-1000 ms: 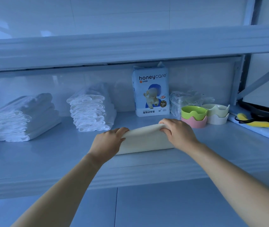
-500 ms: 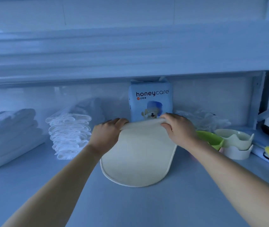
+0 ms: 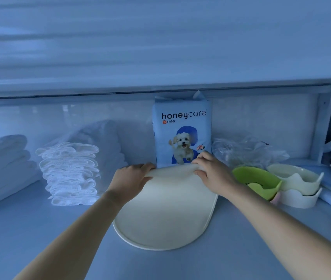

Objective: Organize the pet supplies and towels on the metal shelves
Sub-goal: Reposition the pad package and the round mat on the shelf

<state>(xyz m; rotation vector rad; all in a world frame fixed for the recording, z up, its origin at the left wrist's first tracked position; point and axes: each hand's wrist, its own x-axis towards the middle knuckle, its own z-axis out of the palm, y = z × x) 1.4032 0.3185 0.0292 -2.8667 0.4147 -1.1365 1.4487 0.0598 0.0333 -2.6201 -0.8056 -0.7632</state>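
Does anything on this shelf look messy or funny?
A little. The cream mat isn't flat: its far end is curled up in the left hand and right hand. The crumpled clear plastic bag behind the green bowl looks untidy. Nothing looks spilled or broken.

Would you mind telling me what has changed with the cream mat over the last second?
The cream mat, a short roll near the shelf's front edge a second ago, has been unrolled away from the person and now lies mostly flat. The left hand and right hand have kept hold of its rolled far end, now at the honeycare pack. The towel stacks and green bowl stayed put.
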